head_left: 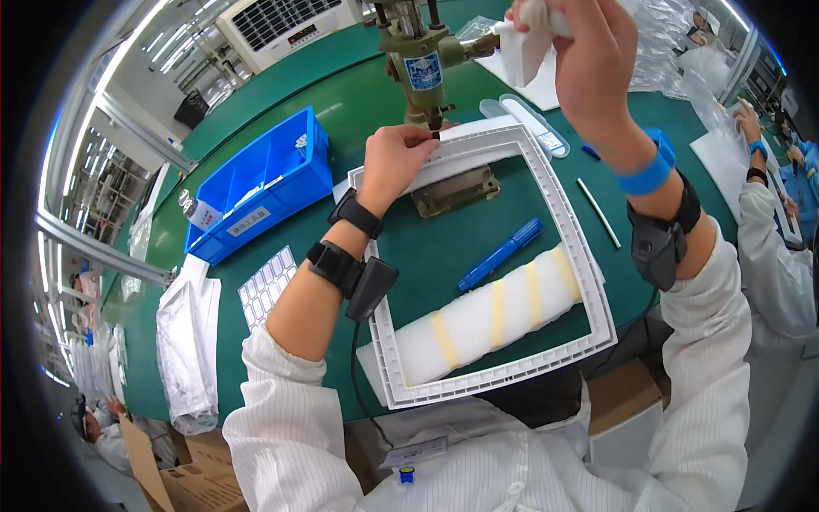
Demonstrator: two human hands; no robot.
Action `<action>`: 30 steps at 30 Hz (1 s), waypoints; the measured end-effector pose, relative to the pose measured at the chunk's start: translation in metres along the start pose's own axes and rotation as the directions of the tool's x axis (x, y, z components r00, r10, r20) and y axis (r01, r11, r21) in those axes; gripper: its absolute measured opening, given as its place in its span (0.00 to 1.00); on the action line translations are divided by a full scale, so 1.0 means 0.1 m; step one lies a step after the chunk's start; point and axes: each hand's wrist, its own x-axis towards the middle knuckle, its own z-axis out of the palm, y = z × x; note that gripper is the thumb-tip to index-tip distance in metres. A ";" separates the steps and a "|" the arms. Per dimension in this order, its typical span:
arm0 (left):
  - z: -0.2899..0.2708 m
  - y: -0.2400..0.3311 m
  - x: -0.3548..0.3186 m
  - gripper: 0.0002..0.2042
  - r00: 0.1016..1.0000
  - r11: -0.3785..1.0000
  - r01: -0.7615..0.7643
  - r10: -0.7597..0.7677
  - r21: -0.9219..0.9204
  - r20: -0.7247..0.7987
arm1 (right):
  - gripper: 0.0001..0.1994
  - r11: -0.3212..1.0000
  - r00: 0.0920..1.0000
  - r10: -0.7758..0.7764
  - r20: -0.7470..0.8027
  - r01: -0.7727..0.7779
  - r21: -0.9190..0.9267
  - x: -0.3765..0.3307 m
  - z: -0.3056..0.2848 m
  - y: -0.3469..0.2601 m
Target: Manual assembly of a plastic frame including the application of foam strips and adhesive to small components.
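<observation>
A white rectangular plastic frame (597,299) with a ribbed rim lies flat, its far bar beneath the tip of a green hand press (424,72). My left hand (394,162) is closed at that far bar, thumb and forefinger pinched right beside the press tip; anything small between them is hidden. Raised at the upper right, my right hand (589,64) is wrapped round the white-wrapped end of the press lever (522,53). Inside the frame's opening show the press's metal base (456,192), a blue marker (501,254) and a white foam roll with yellowish bands (478,320).
On the green table, a blue divided bin (260,192) holding a small bottle (200,212) stands left of the frame. Near it lie a label sheet (266,288) and a plastic bag (186,354). A white stick (599,213) lies to the right. Another person's hand (748,121) shows at far right.
</observation>
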 end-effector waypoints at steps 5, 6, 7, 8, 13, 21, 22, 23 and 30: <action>0.00 0.02 -0.01 0.11 1.000 1.000 -0.013 0.013 -0.013 -0.023 | 0.08 0.991 0.991 0.131 0.032 -0.131 0.004 -0.31 -0.09 -0.05; 0.00 0.01 -0.01 0.11 0.999 1.000 -0.020 0.020 -0.003 -0.027 | 0.08 0.990 0.991 0.122 0.058 -0.125 0.058 -0.34 -0.12 -0.03; 0.00 0.01 -0.01 0.11 0.999 1.000 -0.027 0.028 0.006 -0.032 | 0.08 0.990 0.991 0.121 0.056 -0.125 0.059 -0.34 -0.14 -0.02; 0.00 0.00 0.00 0.11 0.999 1.000 -0.029 0.030 0.008 -0.031 | 0.08 0.992 0.991 0.118 0.070 -0.121 0.035 -0.34 -0.15 -0.03; 0.02 -0.01 0.03 0.11 0.999 0.998 -0.046 0.047 0.031 -0.022 | 0.09 0.991 0.991 0.123 0.061 -0.120 -0.055 -0.24 -0.14 -0.05; 0.00 -0.02 0.05 0.11 0.999 0.998 -0.040 0.041 0.038 -0.019 | 0.10 0.982 0.980 0.187 0.071 -0.185 -0.034 -0.25 -0.10 -0.14; -0.01 -0.04 0.05 0.11 0.999 0.999 -0.040 0.041 0.034 -0.025 | 0.10 0.977 0.975 0.214 0.068 -0.212 -0.036 -0.25 -0.07 -0.17; 0.00 -0.03 0.05 0.11 0.999 0.999 -0.042 0.042 0.032 -0.025 | 0.10 0.977 0.975 0.213 0.068 -0.211 -0.039 -0.25 -0.08 -0.16; 0.01 0.00 0.04 0.12 0.999 0.999 -0.030 0.030 0.039 -0.020 | 0.11 0.992 0.990 0.078 0.115 -0.066 -0.106 -0.31 -0.20 0.00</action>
